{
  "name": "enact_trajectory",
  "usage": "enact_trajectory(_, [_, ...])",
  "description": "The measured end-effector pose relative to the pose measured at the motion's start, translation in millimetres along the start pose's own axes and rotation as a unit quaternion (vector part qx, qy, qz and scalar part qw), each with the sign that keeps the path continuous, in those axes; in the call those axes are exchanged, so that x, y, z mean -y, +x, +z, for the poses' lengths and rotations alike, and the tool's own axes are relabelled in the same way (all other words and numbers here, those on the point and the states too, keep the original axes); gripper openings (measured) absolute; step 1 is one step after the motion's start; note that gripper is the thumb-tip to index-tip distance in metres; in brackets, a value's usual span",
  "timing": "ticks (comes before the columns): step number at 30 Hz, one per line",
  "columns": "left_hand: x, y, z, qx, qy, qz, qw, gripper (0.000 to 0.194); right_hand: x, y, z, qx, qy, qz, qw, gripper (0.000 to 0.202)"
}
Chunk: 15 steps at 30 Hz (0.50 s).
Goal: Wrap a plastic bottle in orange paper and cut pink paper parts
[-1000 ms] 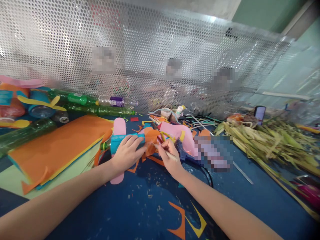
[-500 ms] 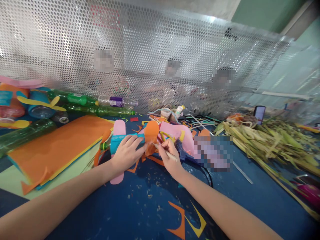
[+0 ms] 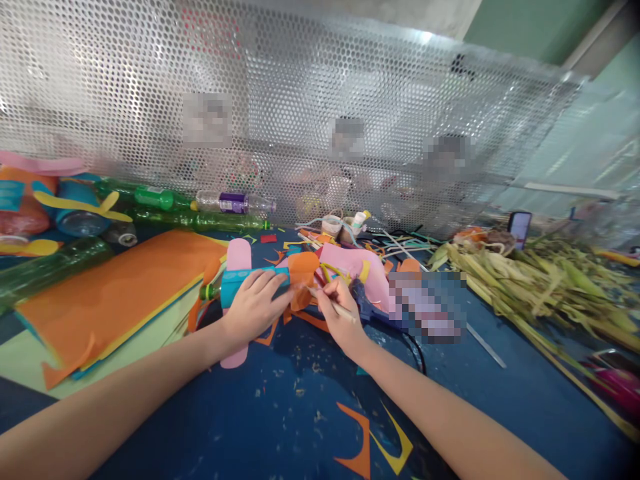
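Observation:
A plastic bottle (image 3: 212, 292) with a green cap lies on its side, wrapped in a blue sheet (image 3: 231, 285). A long pink strip (image 3: 238, 256) with rounded ends crosses it near the cap. My left hand (image 3: 256, 303) is closed over the wrapped middle, pressing it from above. At the far end sits an orange rounded cutout (image 3: 303, 265), its upper lobe tilted. My right hand (image 3: 341, 313) is closed on a slim pale pencil (image 3: 345, 313), its tip at the orange cutout. The fingertips of my left hand reach close to that tip.
Orange sheets (image 3: 120, 293) lie stacked at left, with green bottles (image 3: 200, 219) behind. A blue glue gun (image 3: 373, 312) with a black cord is right of my right hand. Corn husks (image 3: 540, 280) cover the right side. Offcuts (image 3: 360, 440) lie in front. Bubble wrap (image 3: 285, 100) hangs behind.
The upper lobe of the orange cutout has tipped and now stands lower. Both hands stay almost in place, the pencil tip still at the cutout.

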<state>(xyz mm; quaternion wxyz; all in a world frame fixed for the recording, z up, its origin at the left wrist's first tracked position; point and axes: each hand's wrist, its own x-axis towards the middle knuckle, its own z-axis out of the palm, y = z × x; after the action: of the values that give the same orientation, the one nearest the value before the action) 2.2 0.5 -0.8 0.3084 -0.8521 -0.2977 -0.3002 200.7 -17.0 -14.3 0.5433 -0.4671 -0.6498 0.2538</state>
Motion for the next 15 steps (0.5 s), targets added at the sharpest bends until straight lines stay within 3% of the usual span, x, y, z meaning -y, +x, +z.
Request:
enact_trajectory(6, [-0.5, 0.7, 0.0, 0.000, -0.004, 0.000, 1.000, 0.019, 2.6, 0.3, -0.7, 0.012, 0.004, -0.025, 1.000, 0.024])
enact_trajectory(15, [-0.2, 1.3, -1.4, -0.001, -0.006, -0.001, 1.000, 0.017, 0.8, -1.8, -0.4, 0.032, 0.019, -0.005, 0.999, 0.023])
